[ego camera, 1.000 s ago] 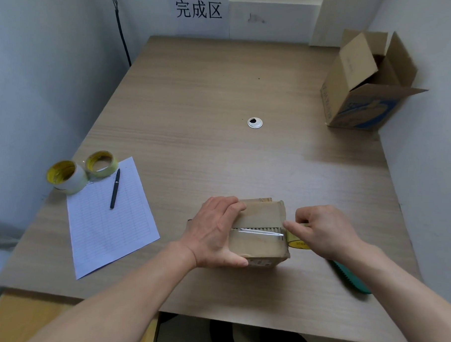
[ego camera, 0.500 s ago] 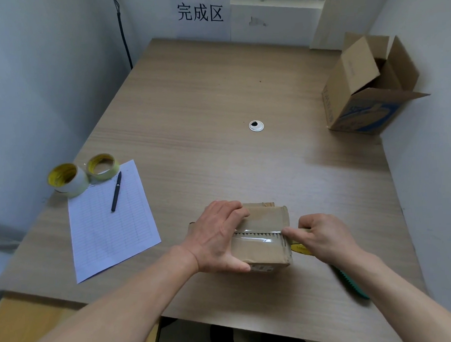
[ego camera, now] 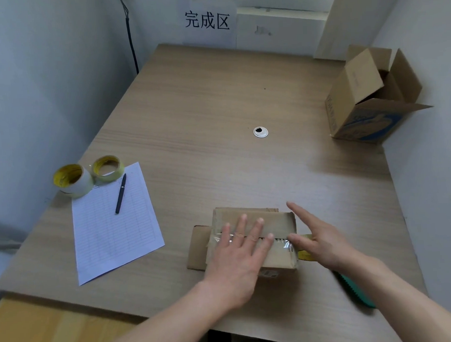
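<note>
Table [ego camera: 216, 106]: wood-grain top, walls on three sides. An open carton [ego camera: 356, 105] stands at the far right edge with its flaps up, probably parked out of the working area. A lined sheet [ego camera: 110, 227] lies toward the front left corner with a pen [ego camera: 120, 193] on it, likely for logging.

Small cardboard box [ego camera: 273, 218]: sits near the front edge, right of centre, with its flaps closed. A clear tape strip [ego camera: 282, 243] runs along the top seam.

Left hand [ego camera: 238, 255]: palm down on the box top, fingers straight and spread across the seam, gripping nothing. Judged to be smoothing the tape and holding the flaps shut.

Right hand [ego camera: 323, 241]: open at the box's right end, fingers straight, thumb touching the tape at that edge. It holds nothing. So the box lies under the left hand and just left of the right.

Yellow-cored tape roll [ego camera: 304, 255]: against the box's right end, partly under the right hand, likely still joined to the strip.

Teal tool [ego camera: 353, 289]: partly hidden under the right forearm by the front edge; kind unclear.

Two spare rolls [ego camera: 71, 179] [ego camera: 107, 167]: touching each other at the left edge, well apart from the work.
</note>
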`<state>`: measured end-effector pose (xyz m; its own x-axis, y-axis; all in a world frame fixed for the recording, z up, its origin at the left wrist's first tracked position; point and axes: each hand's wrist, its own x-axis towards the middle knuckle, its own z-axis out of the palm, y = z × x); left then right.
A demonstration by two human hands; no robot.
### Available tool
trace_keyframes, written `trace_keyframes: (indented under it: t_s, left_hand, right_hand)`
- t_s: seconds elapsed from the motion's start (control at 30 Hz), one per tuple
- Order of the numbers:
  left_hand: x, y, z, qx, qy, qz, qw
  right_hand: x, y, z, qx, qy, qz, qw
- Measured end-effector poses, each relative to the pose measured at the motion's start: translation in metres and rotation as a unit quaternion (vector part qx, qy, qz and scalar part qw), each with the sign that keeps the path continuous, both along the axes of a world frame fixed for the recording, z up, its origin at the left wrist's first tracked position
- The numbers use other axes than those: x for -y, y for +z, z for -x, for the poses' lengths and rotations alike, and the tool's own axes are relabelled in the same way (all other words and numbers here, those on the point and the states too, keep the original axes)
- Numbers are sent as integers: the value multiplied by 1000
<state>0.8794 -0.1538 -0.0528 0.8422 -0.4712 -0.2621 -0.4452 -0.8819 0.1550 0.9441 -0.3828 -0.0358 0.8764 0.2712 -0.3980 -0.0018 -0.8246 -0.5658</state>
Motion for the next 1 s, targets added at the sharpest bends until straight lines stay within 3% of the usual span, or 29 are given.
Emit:
trace_keyframes:
  t_s: [0.17, 0.23, 0.33, 0.43, 0.47, 0.53, 0.57, 0.67, 0.7, 0.87, 1.0]
  left_hand:
    - [-46, 1, -39, 32, -40, -32, 998]
    - [-61, 6, -52, 67, 8, -32, 997]
    - [-66, 11, -66, -34, 148, -1, 988]
    - [-59, 17, -75, -78, 230, 115, 963]
    - [-56, 21, -78, -114, 257, 187, 941]
    - [-52, 28, -89, -208, 330, 342, 855]
    - [-49, 29, -95, -213, 346, 388, 827]
    - [-36, 26, -116, -119, 327, 352, 869]
    - [-30, 22, -125, -110, 333, 354, 867]
    - [-1, 0, -173, -104, 341, 454, 816]
    - [26, 9, -186, -63, 344, 513, 784]
  right_hand:
    - [-14, 10, -7, -14, 17, 51, 998]
    - [-26, 8, -3, 12, -27, 47, 998]
    - [-41, 2, 5, 24, -108, 16, 994]
    - [-42, -4, 15, 25, -172, -26, 984]
    - [-40, -5, 17, 25, -191, -39, 980]
    - [-36, -7, 23, 25, -223, -57, 973]
    - [-35, -8, 26, 26, -233, -61, 970]
    - [-39, -6, 29, 31, -254, -64, 965]
    - [-39, -5, 27, 32, -252, -60, 965]
    - [-39, -4, 13, 19, -149, 7, 989]
    - [-43, -5, -9, 17, -171, 16, 985]
